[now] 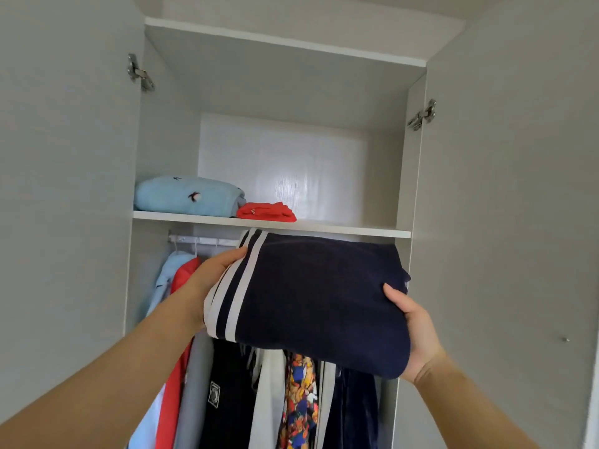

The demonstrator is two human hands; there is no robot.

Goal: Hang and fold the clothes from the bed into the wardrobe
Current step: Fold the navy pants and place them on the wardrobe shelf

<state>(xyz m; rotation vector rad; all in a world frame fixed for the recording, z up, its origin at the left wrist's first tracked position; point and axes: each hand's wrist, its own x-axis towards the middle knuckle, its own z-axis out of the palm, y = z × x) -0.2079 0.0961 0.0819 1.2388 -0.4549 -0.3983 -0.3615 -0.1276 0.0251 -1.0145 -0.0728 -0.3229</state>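
Observation:
A folded navy garment with white stripes [317, 299] is held up in front of the open wardrobe, just below its white shelf [356, 231]. My left hand [212, 273] grips the striped left edge, thumb on top. My right hand [413, 325] holds the right side from below, thumb pressed on the cloth. On the shelf's left lie a folded light-blue garment [188, 196] and a small folded red garment [265, 211]. The shelf's right half is bare.
Below the shelf a rail [201, 240] carries several hung clothes [269, 393]: light blue, red, grey, black, white, a colourful print, dark blue. The left door [64, 189] and right door [505, 205] stand open on either side. An upper compartment [285, 82] sits above.

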